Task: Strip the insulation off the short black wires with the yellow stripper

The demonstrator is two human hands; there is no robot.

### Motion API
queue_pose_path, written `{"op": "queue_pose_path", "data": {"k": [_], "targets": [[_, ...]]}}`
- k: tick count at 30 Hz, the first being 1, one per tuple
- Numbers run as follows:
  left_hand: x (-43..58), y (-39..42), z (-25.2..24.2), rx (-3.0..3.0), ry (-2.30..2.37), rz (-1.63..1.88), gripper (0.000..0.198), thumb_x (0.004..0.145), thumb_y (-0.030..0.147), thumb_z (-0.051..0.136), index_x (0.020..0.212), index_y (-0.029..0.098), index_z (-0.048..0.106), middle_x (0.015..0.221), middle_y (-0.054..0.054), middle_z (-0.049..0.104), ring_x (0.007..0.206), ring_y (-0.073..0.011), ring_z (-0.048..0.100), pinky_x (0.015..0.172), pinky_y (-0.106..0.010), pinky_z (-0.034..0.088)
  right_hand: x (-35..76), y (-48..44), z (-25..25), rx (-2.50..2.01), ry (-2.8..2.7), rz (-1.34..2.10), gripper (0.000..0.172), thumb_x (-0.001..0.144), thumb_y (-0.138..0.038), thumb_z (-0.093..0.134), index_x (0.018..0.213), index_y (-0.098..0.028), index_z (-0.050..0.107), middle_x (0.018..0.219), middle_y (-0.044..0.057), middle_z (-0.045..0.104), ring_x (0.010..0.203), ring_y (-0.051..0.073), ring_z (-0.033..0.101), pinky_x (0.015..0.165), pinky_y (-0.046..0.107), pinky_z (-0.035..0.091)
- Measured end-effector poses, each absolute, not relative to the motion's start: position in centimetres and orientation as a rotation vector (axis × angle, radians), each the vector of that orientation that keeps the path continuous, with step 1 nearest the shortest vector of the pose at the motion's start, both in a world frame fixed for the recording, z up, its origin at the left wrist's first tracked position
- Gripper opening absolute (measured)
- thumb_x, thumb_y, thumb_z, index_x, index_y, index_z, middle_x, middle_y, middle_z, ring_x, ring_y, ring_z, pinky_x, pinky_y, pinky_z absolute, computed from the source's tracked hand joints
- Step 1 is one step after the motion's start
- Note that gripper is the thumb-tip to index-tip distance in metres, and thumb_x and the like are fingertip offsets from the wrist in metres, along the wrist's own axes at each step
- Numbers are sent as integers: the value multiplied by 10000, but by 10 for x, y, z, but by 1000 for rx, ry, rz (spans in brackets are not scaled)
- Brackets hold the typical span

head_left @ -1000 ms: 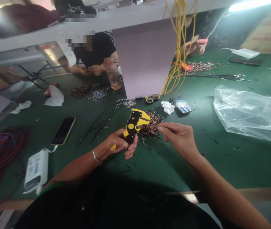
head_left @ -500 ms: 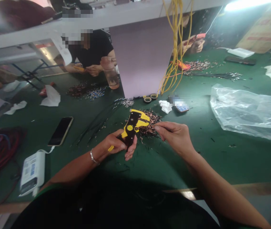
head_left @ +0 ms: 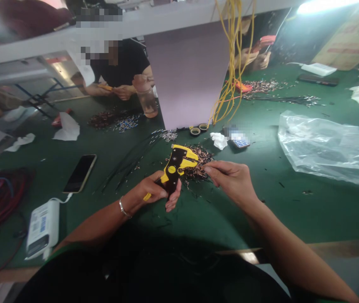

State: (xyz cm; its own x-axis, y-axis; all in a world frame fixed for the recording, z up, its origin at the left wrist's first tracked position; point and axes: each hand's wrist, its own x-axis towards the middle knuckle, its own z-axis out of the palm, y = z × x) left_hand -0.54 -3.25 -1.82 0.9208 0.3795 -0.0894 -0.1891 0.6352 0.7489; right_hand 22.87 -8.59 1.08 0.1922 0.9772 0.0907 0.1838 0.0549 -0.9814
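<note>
A yellow and black wire stripper [head_left: 173, 166] is gripped in my left hand [head_left: 157, 189], its jaws pointing right toward my other hand. My right hand [head_left: 230, 179] is closed in a pinch just right of the jaws. A thin wire [head_left: 202, 167] barely shows at its fingertips; most of it is hidden. Behind and under the stripper's head lies a pile of short dark wires with copper ends [head_left: 203, 155]. Longer black wires [head_left: 125, 164] lie on the green table to the left of the stripper.
A phone [head_left: 80, 173] and a white power bank [head_left: 43, 229] joined by a cable lie left, beside coiled red wires [head_left: 1, 202]. Tape rolls [head_left: 195, 131], crumpled tissue [head_left: 219, 141] and a clear plastic bag [head_left: 327, 147] lie beyond. Yellow wires [head_left: 232, 63] hang down; co-workers' hands [head_left: 124, 92] work opposite.
My hands and the wire stripper stay practically still. Across the table, a co-worker's hands with a red tool have shifted slightly.
</note>
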Motion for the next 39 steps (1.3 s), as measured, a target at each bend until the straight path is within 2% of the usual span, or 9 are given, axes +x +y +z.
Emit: {"op": "queue_pose_path", "data": {"k": [21, 29, 36, 39], "targets": [[-5, -38, -13, 829, 322, 361, 231, 673, 210, 751, 862, 100, 678, 638, -37, 627, 460, -136, 564, 435, -277, 507, 232, -85, 10, -1367, -1239, 904, 148, 733, -317, 697, 735, -208, 797, 473, -29, 563, 433, 93, 469, 432, 265, 392], [-4, -44, -14, 904, 390, 389, 211, 672, 221, 743, 836, 123, 652, 584, -22, 625, 418, -132, 550, 407, -268, 502, 234, -82, 3, -1305, -1239, 945, 147, 741, -320, 691, 725, -212, 788, 469, -27, 586, 481, 111, 504, 516, 297, 424], [-2, -47, -15, 908, 473, 486, 118, 691, 142, 694, 778, 143, 614, 453, 51, 512, 318, -65, 392, 309, -174, 369, 232, -80, -3, -1308, -1244, 1010, 160, 744, -338, 695, 712, -207, 781, 483, -18, 597, 502, 112, 493, 536, 298, 417], [-2, -44, -14, 875, 445, 452, 177, 666, 155, 702, 829, 130, 636, 527, 28, 547, 373, -79, 441, 344, -198, 407, 231, -79, -4, -1296, -1243, 1063, 168, 748, -334, 694, 707, -195, 779, 474, -22, 588, 472, 97, 461, 504, 280, 388]]}}
